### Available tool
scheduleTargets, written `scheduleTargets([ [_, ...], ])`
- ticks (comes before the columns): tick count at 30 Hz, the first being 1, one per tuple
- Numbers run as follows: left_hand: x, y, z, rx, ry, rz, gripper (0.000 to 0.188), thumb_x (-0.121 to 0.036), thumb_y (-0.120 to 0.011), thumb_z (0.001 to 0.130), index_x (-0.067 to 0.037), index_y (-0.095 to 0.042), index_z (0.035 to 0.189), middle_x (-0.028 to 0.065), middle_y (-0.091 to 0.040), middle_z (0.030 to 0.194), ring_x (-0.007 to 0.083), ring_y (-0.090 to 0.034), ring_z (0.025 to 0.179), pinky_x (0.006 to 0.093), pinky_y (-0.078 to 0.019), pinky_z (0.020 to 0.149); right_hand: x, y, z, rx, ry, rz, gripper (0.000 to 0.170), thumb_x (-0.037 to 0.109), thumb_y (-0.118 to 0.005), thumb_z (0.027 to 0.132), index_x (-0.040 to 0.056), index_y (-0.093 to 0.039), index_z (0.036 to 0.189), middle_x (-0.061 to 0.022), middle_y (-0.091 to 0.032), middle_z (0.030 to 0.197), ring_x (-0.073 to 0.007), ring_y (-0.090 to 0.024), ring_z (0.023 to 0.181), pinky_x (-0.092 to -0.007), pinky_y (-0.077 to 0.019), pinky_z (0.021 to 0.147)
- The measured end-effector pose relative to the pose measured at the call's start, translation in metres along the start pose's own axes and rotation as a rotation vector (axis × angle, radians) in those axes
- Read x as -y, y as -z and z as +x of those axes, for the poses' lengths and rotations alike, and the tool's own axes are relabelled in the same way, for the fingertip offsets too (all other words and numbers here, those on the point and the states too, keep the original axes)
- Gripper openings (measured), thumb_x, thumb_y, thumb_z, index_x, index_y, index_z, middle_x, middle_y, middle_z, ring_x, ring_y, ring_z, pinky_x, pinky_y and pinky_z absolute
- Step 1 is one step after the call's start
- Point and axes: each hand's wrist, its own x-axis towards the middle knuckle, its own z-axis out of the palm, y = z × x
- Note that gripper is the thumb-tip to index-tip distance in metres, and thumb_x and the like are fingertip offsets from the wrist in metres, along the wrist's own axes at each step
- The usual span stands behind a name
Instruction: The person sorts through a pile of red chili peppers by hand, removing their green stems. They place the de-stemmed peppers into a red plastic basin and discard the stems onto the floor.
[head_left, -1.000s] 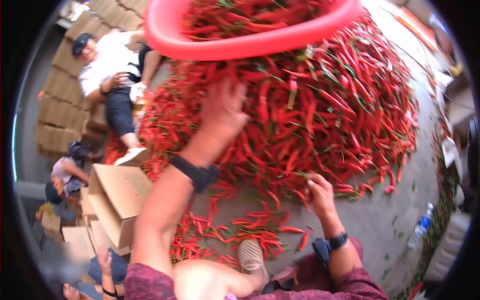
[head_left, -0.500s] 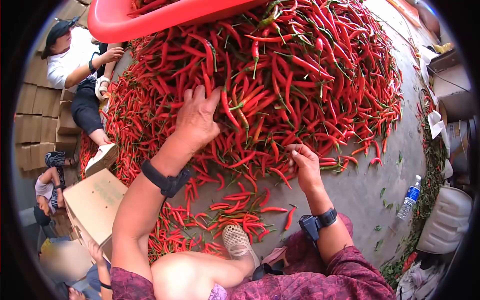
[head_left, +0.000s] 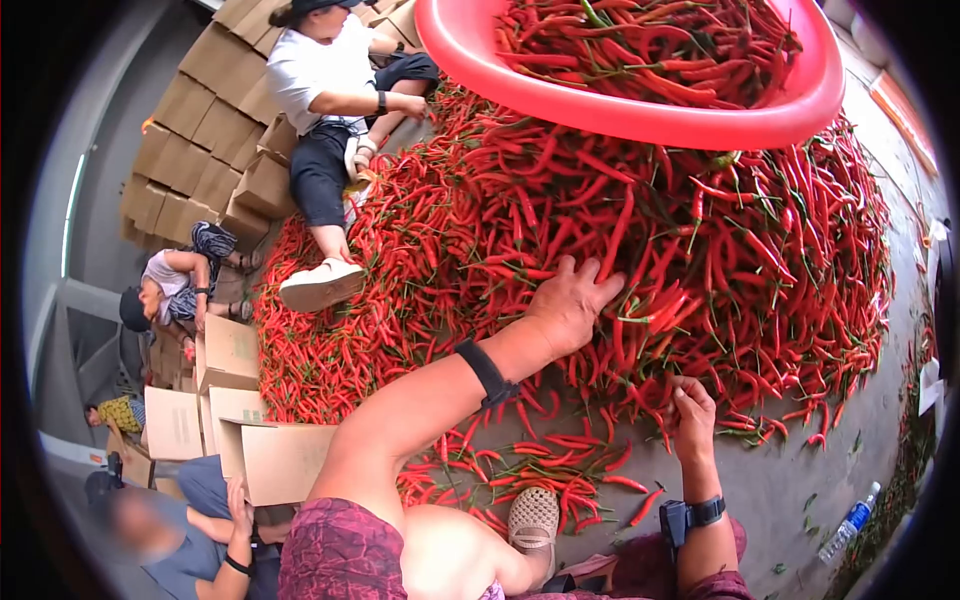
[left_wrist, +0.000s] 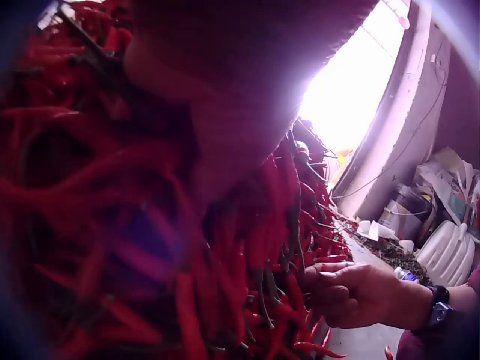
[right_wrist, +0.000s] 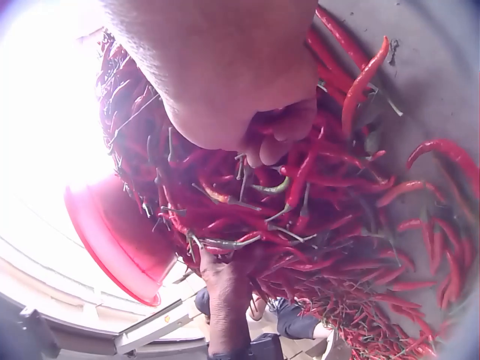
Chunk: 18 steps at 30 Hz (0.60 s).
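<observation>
A large heap of red chili peppers (head_left: pixel 480 230), many with green stems, lies on the floor. My left hand (head_left: pixel 570 305) reaches onto the front of the heap with its fingers spread, their tips among the peppers. The right wrist view shows the left hand (right_wrist: pixel 226 292) touching the heap near a pale pepper (right_wrist: pixel 232 243). Lower on the right, my right hand (head_left: pixel 692 412) is at the heap's edge, fingers curled and thumb against the forefinger. The left wrist view shows that right hand (left_wrist: pixel 356 294) close beside hanging peppers; nothing shows sticking out of it.
A red basin (head_left: pixel 640 105) full of chilies rests on top of the heap. Loose peppers (head_left: pixel 570 480) lie near my shoe (head_left: pixel 533 520). Open cartons (head_left: pixel 280 460) and several seated people are at left, with stacked boxes (head_left: pixel 185 105) behind. A water bottle (head_left: pixel 850 522) lies at right.
The head view has swung, bringing more of the basin and people into sight. My left hand has shifted slightly over the heap, its fingers more spread. The right hand stays at the edge.
</observation>
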Motion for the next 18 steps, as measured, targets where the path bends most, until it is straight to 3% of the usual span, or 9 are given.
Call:
scheduleTargets([
  [1, 0.002, -0.005, -0.009, -0.078, -0.016, 0.003, 0.062, -0.003, -0.061, 0.063, -0.016, -0.052, 0.123, 0.0155, -0.049, 0.111, 0.0377, -0.049, 0.099, 0.0442, -0.0514, 0.078, -0.001, 0.003, 0.001, 0.0, 0.002, 0.003, 0.017, 0.011, -0.052, 0.091, 0.0061, -0.062, 0.102, 0.0011, -0.053, 0.064, -0.0069, -0.047, 0.048, -0.0208, -0.0371, 0.042],
  [4, 0.007, -0.007, -0.041, 0.083, 0.014, -0.019, 0.052, -0.007, -0.056, 0.071, -0.017, -0.052, 0.122, 0.015, -0.048, 0.112, 0.0393, -0.048, 0.101, 0.0427, -0.0515, 0.081, 0.003, 0.005, -0.003, -0.085, -0.054, -0.03, 0.017, 0.011, -0.051, 0.091, 0.0063, -0.063, 0.102, 0.0012, -0.053, 0.065, -0.0064, -0.046, 0.049, -0.0202, -0.0364, 0.043],
  [6, 0.011, -0.013, -0.067, 0.089, 0.003, 0.026, 0.051, -0.007, -0.055, 0.072, -0.018, -0.052, 0.121, 0.014, -0.049, 0.108, 0.0375, -0.05, 0.099, 0.0448, -0.0529, 0.073, 0.01, 0.003, -0.006, -0.088, 0.004, -0.091, 0.017, 0.012, -0.052, 0.091, 0.0059, -0.063, 0.102, 0.0019, -0.052, 0.066, -0.0059, -0.045, 0.051, -0.0208, -0.0352, 0.043],
  [8, 0.024, -0.025, -0.094, 0.067, 0.082, -0.014, 0.049, -0.005, -0.053, 0.072, -0.018, -0.053, 0.12, 0.0137, -0.05, 0.107, 0.0361, -0.052, 0.097, 0.0458, -0.0529, 0.07, 0.013, 0.004, -0.008, -0.082, -0.058, -0.05, 0.019, 0.012, -0.051, 0.092, 0.0057, -0.062, 0.106, 0.0019, -0.053, 0.068, -0.0071, -0.049, 0.053, -0.0207, -0.0385, 0.046],
  [10, 0.035, -0.025, -0.115, 0.025, 0.095, 0.004, 0.047, -0.003, -0.052, 0.072, -0.017, -0.055, 0.117, 0.014, -0.053, 0.104, 0.0353, -0.056, 0.094, 0.0456, -0.0523, 0.072, 0.014, 0.005, -0.009, -0.055, -0.082, -0.004, 0.02, 0.012, -0.051, 0.092, 0.0051, -0.062, 0.107, 0.0011, -0.055, 0.068, -0.0075, -0.049, 0.051, -0.0204, -0.0393, 0.046],
  [14, 0.078, -0.044, -0.17, 0.251, 0.306, -0.017, 0.051, -0.007, -0.065, 0.068, -0.015, -0.056, 0.118, 0.0161, -0.058, 0.104, 0.0365, -0.059, 0.095, 0.045, -0.0512, 0.077, 0.015, 0.005, -0.009, -0.056, -0.059, -0.027, 0.021, 0.012, -0.051, 0.092, 0.0041, -0.061, 0.109, 0.0004, -0.056, 0.067, -0.007, -0.05, 0.049, -0.0198, -0.0387, 0.045],
  [18, 0.099, -0.009, -0.174, 0.491, 0.526, -0.163, 0.05, -0.015, -0.077, 0.061, -0.009, -0.062, 0.108, 0.0173, -0.063, 0.098, 0.0356, -0.061, 0.094, 0.0431, -0.0499, 0.08, 0.011, 0.006, -0.006, -0.073, -0.03, -0.028, 0.019, 0.011, -0.05, 0.093, 0.0029, -0.06, 0.108, 0.0003, -0.055, 0.065, -0.0075, -0.049, 0.048, -0.0202, -0.0375, 0.042],
])
